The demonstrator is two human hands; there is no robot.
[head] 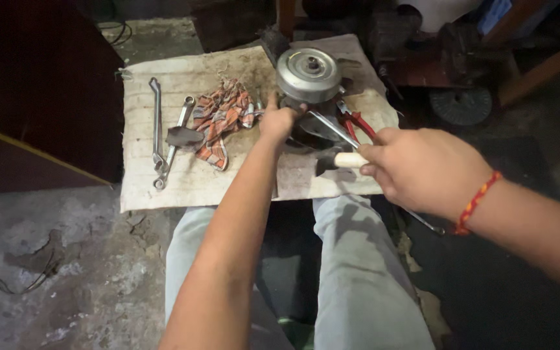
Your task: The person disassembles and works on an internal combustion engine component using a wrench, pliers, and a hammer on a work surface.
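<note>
The work looks mid-way: the round metal pulley part [308, 74] is still seated on its dark base just beyond the left hand [279, 123], which presses closed against that base. The right hand [422, 168] is clenched around a pale-handled tool [348, 159], its dark head just to the left hand's right. Red-handled pliers [358, 124] lie between the two hands, unused. Two wrenches [163, 133] and a checked rag [221, 120] rest to the left hand's left. The cloth mat [163, 188] ends just below the hands; bare floor [66, 272] opens leftward, clutter crowds the far right.
</note>
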